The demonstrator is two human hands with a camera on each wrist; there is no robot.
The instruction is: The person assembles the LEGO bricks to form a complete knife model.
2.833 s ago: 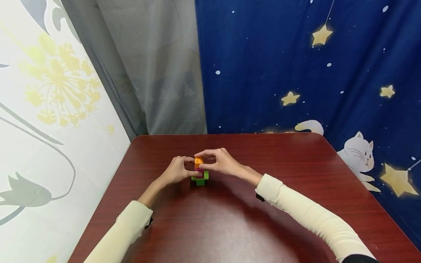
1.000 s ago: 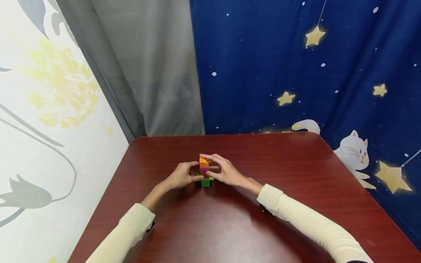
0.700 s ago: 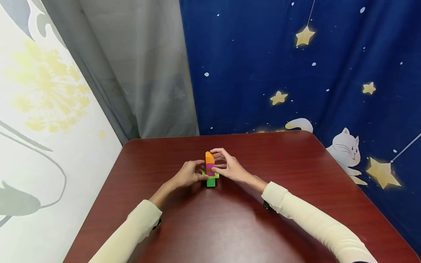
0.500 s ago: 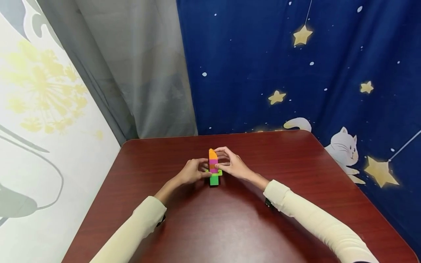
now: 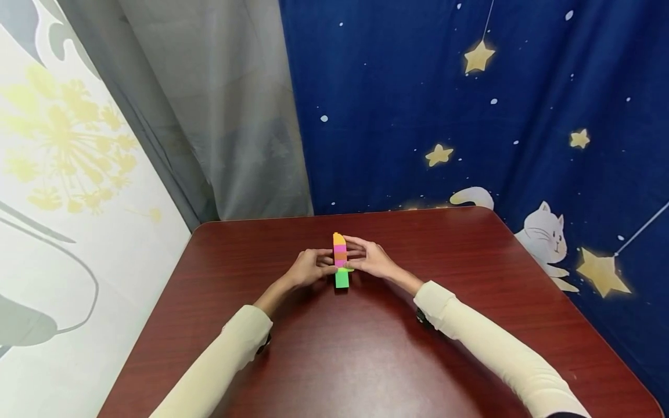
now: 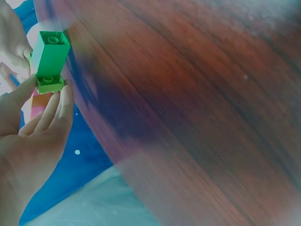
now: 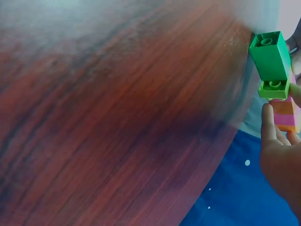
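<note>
A stack of toy building blocks stands between the hands in the head view: a green block [image 5: 342, 280] at the bottom, a light green plate [image 7: 273, 90], pink and orange blocks [image 5: 340, 255], and a curved orange block [image 5: 338, 238] on top. My left hand [image 5: 305, 269] pinches the stack at the light green plate from the left, thumb nearer me. From the right, my right hand [image 5: 377, 260] holds it with the thumb at the plate and a finger near the top. Both wrist views show the green block's hollow underside.
The reddish-brown table [image 5: 340, 360] carries the scene. A white patterned wall [image 5: 78, 278] lies to the left; a grey curtain [image 5: 251, 116] and a blue starry curtain [image 5: 392, 87] hang behind the far edge.
The right hand has come down from the orange block to lower on the stack. The orange block now sits squarely on top. In the head view, stack and hands have shifted rightward as the view turned.
</note>
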